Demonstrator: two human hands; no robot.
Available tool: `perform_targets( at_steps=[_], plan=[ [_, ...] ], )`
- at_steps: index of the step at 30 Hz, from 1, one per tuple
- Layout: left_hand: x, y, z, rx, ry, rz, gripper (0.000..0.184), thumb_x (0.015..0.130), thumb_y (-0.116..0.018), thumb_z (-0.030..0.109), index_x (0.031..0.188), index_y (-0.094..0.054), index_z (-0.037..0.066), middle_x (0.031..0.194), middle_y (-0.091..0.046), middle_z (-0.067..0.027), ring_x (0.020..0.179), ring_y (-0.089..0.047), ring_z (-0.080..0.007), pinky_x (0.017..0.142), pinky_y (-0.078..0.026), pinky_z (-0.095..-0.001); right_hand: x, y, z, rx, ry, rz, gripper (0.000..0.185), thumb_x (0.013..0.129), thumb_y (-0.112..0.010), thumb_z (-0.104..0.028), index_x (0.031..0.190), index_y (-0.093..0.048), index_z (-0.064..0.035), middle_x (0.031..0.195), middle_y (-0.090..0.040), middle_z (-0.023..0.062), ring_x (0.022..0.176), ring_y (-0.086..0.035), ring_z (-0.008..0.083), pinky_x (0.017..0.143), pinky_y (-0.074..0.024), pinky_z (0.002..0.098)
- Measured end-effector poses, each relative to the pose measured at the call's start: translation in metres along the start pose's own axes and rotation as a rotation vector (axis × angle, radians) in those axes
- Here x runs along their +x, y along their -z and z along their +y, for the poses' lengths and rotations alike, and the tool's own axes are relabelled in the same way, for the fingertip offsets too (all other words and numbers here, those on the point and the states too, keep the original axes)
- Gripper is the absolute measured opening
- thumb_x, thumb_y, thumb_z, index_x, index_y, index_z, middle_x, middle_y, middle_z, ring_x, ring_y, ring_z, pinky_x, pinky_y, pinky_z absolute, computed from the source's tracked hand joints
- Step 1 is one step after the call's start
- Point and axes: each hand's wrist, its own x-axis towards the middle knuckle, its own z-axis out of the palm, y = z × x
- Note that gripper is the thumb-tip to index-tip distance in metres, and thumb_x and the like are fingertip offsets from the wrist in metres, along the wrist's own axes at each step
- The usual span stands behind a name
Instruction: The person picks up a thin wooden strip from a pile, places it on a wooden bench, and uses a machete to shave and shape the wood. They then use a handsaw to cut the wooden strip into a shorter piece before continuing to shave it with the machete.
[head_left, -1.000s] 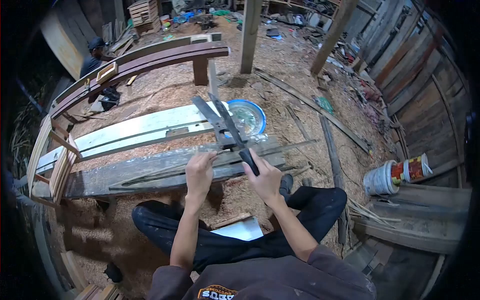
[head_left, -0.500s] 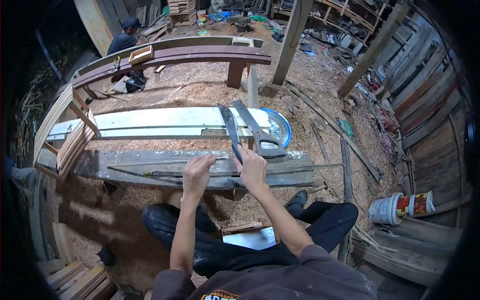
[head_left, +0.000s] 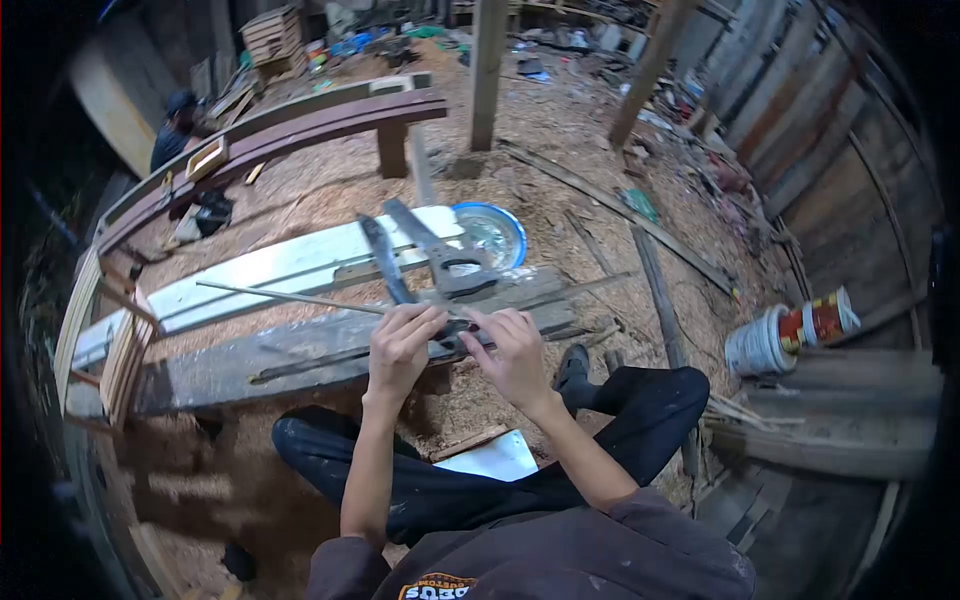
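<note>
A thin light stick [head_left: 290,296] runs out to the left from my left hand [head_left: 402,348], whose fingers are closed round it. Close beside it on the right, my right hand [head_left: 507,348] has its fingers bent together near the stick's end; what they pinch, if anything, is too small to make out. The dark-bladed knife [head_left: 382,252] lies beyond my hands, its handle end close to my left fingers. To its right a handsaw [head_left: 456,268] lies with its grip on the grey plank [head_left: 215,362]. Another thin dark strip [head_left: 305,366] rests on that plank.
A white board [head_left: 290,258] lies behind the plank, with a blue-rimmed basin [head_left: 513,236] at its right end. Slatted wood [head_left: 125,340] stands left. A long maroon beam [head_left: 290,142] crosses farther back, near another person [head_left: 176,130]. Buckets [head_left: 765,345] stand right.
The knife has left my right hand and now lies beyond my hands. My right hand has come close to my left, and the light stick now points out left, raised over the plank.
</note>
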Motion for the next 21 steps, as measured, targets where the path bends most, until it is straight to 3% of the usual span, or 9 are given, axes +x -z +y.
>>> perform_targets(
  at_steps=[5,10,21],
  plan=[
    [0.065,-0.059,0.066,-0.160,-0.244,-0.064,0.039,0.072,-0.069,0.000,0.110,-0.076,0.006,0.115,-0.077,-0.0061,0.112,-0.071,-0.0269,0.097,-0.056,-0.0425,-0.026,0.060,0.043,0.031,-0.151,0.373,0.020,0.090,-0.080,-0.013,0.109,-0.075,-0.0070,0.096,-0.073,0.0087,0.091,-0.067,0.0287,0.081,-0.0502,0.0418],
    [0.141,-0.154,0.151,-0.280,-0.392,-0.096,0.038,0.081,-0.076,0.008,0.119,-0.075,0.007,0.125,-0.075,-0.0072,0.122,-0.068,-0.0275,0.106,-0.051,-0.0443,-0.048,0.152,0.095,-0.223,-0.231,0.716,0.014,0.090,-0.079,-0.010,0.102,-0.073,-0.0061,0.087,-0.068,0.0107,0.089,-0.066,0.0333,0.078,-0.0490,0.0433],
    [0.224,-0.398,0.313,-0.613,-0.526,-0.212,0.040,0.080,-0.074,-0.001,0.120,-0.075,0.006,0.118,-0.077,-0.0100,0.110,-0.072,-0.0292,0.093,-0.055,-0.0410,-0.123,0.346,0.252,-0.695,-0.261,0.900,0.023,0.087,-0.079,-0.008,0.109,-0.074,-0.0073,0.098,-0.072,0.0068,0.095,-0.066,0.0303,0.085,-0.0476,0.0418]
  ],
)
